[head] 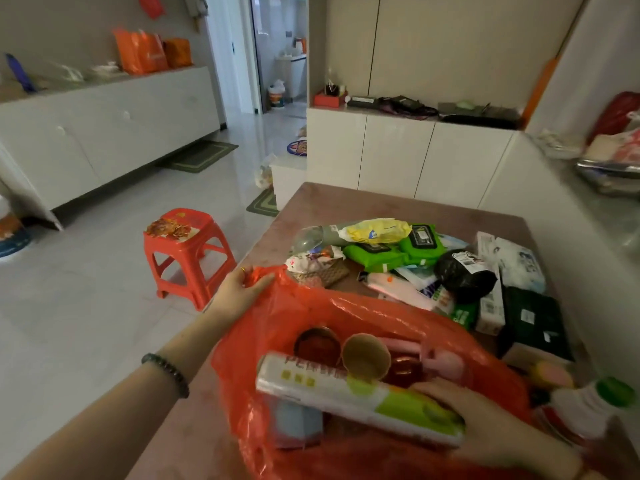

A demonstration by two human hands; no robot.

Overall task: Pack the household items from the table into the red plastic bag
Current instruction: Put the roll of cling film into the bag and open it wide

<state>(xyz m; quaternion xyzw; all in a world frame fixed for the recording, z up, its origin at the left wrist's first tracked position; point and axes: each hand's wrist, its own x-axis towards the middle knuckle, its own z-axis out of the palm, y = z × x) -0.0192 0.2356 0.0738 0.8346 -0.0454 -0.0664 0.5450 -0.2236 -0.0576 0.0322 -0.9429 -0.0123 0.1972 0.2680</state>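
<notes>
Head-camera footage shows the thin, crinkled red plastic bag [311, 306] lying open on the brown table [398, 202], its far rim pinched between the fingers of the left hand [242, 289]. A long white-and-green box-shaped roll [356, 398] is held in the right hand [491, 424], whose fingers are wrapped around its near end, across the bag's mouth above cardboard tubes [365, 355] already packed inside. If the rim is let slip, the mouth could collapse and the roll could be caught crosswise, and the thin film might be torn by a corner.

One red bag [346, 306], two green wipe packs [424, 239], one red stool [187, 251], two hands [242, 289].
</notes>
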